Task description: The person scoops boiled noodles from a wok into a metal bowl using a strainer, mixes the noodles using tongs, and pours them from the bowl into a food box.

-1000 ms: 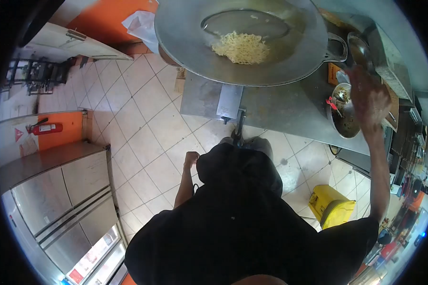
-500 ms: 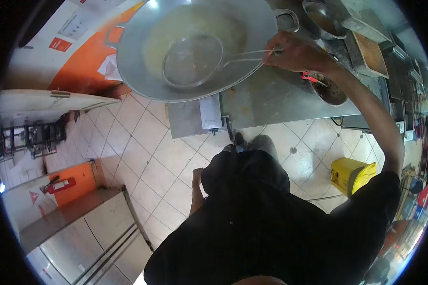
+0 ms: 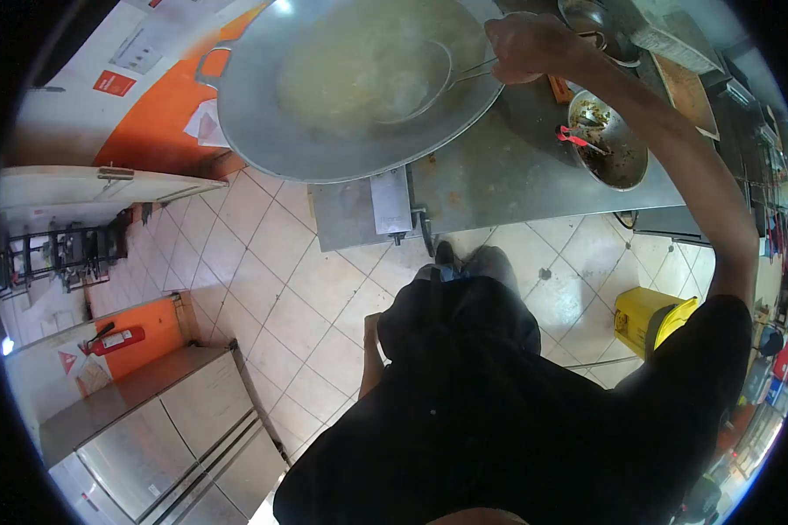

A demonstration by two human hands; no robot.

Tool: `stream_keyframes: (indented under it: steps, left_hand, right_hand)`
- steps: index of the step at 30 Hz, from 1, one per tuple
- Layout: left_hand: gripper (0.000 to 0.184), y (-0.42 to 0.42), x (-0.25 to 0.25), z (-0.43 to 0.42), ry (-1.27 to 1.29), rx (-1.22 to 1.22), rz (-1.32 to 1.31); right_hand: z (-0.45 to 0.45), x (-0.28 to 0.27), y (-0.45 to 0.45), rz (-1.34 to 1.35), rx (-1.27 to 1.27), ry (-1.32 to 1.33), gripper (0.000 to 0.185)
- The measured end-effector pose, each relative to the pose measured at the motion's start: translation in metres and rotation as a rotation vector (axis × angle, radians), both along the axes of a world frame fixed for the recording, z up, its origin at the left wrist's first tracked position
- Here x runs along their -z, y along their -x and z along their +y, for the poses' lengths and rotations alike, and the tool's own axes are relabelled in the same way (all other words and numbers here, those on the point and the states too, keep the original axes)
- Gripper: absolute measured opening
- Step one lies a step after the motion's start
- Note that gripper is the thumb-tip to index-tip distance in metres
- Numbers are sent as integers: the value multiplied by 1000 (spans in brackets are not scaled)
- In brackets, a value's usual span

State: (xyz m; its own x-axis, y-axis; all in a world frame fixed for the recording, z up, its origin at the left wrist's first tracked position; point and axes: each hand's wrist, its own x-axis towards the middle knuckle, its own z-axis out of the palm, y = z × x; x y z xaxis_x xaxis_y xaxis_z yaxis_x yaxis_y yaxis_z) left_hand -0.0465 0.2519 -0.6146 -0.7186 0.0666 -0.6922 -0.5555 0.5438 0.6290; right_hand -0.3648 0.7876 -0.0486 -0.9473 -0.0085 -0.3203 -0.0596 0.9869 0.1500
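Note:
My right hand (image 3: pixel 524 48) is closed around the wire handle of a round strainer (image 3: pixel 447 86), above the right rim of a large metal wok (image 3: pixel 276 144). The strainer's ring dips into cloudy, pale yellowish liquid (image 3: pixel 341 83) inside the wok, so part of its basket is hidden. Steam blurs the surface. My left hand (image 3: pixel 372 329) hangs low beside my left hip, away from the counter; its fingers are mostly hidden.
On the steel counter (image 3: pixel 481 179) sits a food-smeared metal bowl (image 3: pixel 617 166) with a red-handled utensil (image 3: pixel 573 136). Another metal bowl (image 3: pixel 587 16) stands behind my right forearm. A yellow bin (image 3: pixel 643 319) is on the tiled floor, and steel cabinets (image 3: pixel 140 446) stand at lower left.
My right hand has moved up and slightly right with the strainer. The strainer's ring has shifted right and up, lower into the liquid. More steam shows, and the smeared bowl is more visible.

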Motion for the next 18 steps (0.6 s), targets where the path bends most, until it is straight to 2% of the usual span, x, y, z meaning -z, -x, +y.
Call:
stream_keyframes:
  steps: [3, 9, 11, 14, 15, 16, 17, 18]
  left_hand:
    - [15, -10, 1, 0, 1, -20, 0]
    - [16, -18, 4, 2, -15, -23, 40]
    - [17, -13, 10, -2, -23, -9, 89]
    - [17, -10, 18, -4, -57, 88, 361]
    - [20, -11, 16, 4, 139, 52, 200]
    - [20, -6, 16, -1, 252, 310, 229]
    - [20, -2, 15, -5, 358, 558, 287]
    - [17, -10, 37, -18, 178, 355, 222]
  right_hand:
    - [-6, 10, 21, -114, 30, -16, 39]
    - [-10, 35, 24, 151, 1, 92, 41]
    - [6, 9, 15, 297, -180, 85, 37]
    - [61, -13, 30, 310, -462, -104, 29]
    - [30, -56, -10, 531, -260, 202, 48]
    - [-5, -93, -22, 569, -123, -134, 37]
    - [13, -98, -22, 723, -342, -188, 35]
    - [26, -104, -22, 732, -386, -221, 32]
